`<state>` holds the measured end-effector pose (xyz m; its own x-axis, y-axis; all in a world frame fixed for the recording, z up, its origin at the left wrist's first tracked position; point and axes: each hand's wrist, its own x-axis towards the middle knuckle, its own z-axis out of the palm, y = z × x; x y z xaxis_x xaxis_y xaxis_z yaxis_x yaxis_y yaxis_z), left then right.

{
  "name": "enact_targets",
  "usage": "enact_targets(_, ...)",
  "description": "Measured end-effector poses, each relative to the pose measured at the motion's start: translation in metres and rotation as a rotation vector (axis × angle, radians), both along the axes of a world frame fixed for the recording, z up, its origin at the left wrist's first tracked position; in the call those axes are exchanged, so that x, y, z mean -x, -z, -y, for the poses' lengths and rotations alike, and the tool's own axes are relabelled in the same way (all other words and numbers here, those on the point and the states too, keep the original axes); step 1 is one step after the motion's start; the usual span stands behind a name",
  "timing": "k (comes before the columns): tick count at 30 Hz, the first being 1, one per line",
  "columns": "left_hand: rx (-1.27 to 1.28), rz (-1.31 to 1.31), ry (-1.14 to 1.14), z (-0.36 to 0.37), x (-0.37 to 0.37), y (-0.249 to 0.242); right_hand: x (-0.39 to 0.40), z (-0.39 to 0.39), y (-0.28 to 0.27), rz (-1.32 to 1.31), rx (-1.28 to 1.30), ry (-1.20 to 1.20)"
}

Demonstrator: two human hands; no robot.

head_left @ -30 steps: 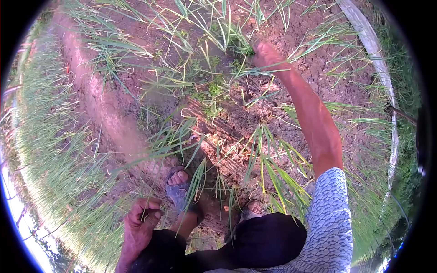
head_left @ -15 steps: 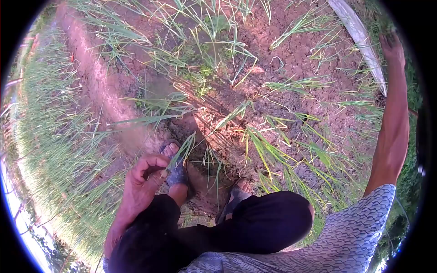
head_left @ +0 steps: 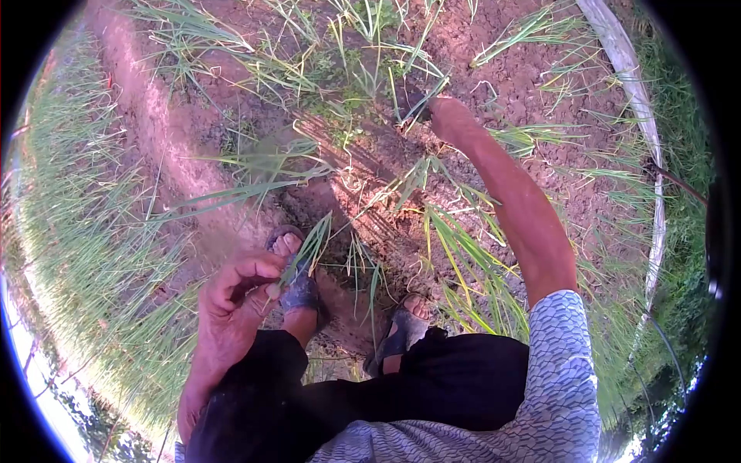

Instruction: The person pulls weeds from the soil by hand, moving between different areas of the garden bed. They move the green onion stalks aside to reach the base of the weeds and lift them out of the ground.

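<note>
Sleeve, grey-white w/ a scaly pattern, covered the R upper arm, nearest the cam. Black trousers were bent at the knees — person squatting low. L hand was by the L knee, fingers curled, thumb tip & index tip close together; couldn't tell if they pinched anything. Green leaf clump slanted up just beside those fingertips, overlapping the L foot in view; whether it was held or rooted, unclear. Dark, muddy sandals were on both feet, toes bare.

Just past the R foot, long onion-type leaves, some yellowing, leaned over the soil. Ahead of the feet, a sunlit soil patch was striped w/ thin shadows. R forearm extended fwd, & R hand was down at ground level among thin onion-type blades — dark & blurry, so couldn't tell finger state or grip. Low weeds grew just L of it.

Farther off: bare earth strip on the L, dense onion-type stand beyond; on the R, pale curved strip, then dark-green growth.
</note>
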<state>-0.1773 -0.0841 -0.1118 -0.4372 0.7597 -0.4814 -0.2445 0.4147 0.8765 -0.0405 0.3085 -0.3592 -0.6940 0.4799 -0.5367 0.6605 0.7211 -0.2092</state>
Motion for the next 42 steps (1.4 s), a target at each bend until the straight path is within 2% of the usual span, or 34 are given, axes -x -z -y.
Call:
enact_targets(1,0.069,0.017,-0.056,0.006,0.001,-0.001,0.004,0.001,0.001,-0.085,-0.091,-0.078)
enact_targets(4,0.118,0.067,-0.142,0.016,0.004,0.000,0.014,0.006,-0.006,-0.135,-0.057,0.080)
enact_targets(5,0.149,0.023,-0.148,0.020,0.006,0.002,0.010,0.001,0.016,-0.372,-0.105,0.023)
enact_targets(6,0.148,0.021,-0.155,0.020,0.005,0.002,0.004,-0.008,0.035,-0.469,-0.107,0.167)
enact_targets(8,0.142,0.013,-0.167,0.017,0.006,0.000,0.012,-0.013,0.016,-0.663,-0.118,0.461)
enact_targets(10,0.167,0.039,-0.171,0.018,0.007,0.000,0.017,-0.029,0.022,-1.090,0.411,1.080)
enact_targets(12,0.186,0.053,-0.171,0.020,0.007,-0.001,0.010,-0.044,0.019,-0.923,0.166,0.977)
enact_targets(15,0.189,0.042,-0.170,0.020,0.009,-0.001,-0.003,-0.073,0.040,-0.567,-0.480,0.250)
enact_targets(18,0.199,0.028,-0.167,0.021,0.009,-0.001,0.006,-0.073,0.036,-0.420,-0.468,0.285)
enact_targets(19,0.206,0.029,-0.172,0.021,0.009,-0.001,0.009,-0.075,0.041,-0.461,-0.488,0.257)
enact_targets(22,0.220,0.031,-0.190,0.023,0.009,-0.001,0.008,-0.075,0.052,-0.313,-0.458,0.219)
enact_targets(26,0.209,0.035,-0.213,0.026,0.010,0.002,0.013,-0.058,0.042,-0.584,-0.308,0.187)
enact_targets(27,0.213,0.041,-0.211,0.025,0.011,0.002,0.013,-0.049,0.033,-0.568,-0.310,0.098)
enact_targets(30,0.221,0.050,-0.206,0.024,0.010,0.000,0.013,-0.035,0.039,-0.576,-0.215,0.094)
enact_targets(31,0.216,0.046,-0.201,0.023,0.010,0.001,0.014,-0.033,0.040,-0.529,-0.222,0.117)
enact_targets(34,0.223,0.020,-0.182,0.027,0.011,0.004,0.021,-0.035,0.050,-0.564,-0.293,-0.021)
enact_targets(35,0.227,0.014,-0.175,0.028,0.010,0.005,0.025,-0.032,0.044,-0.449,-0.272,0.036)
enact_targets(39,0.219,0.029,-0.184,0.027,0.010,0.003,0.032,-0.035,0.032,-0.504,-0.182,0.270)
enact_targets(42,0.230,0.020,-0.178,0.026,0.011,0.004,0.018,-0.043,0.021,-0.412,-0.167,0.138)
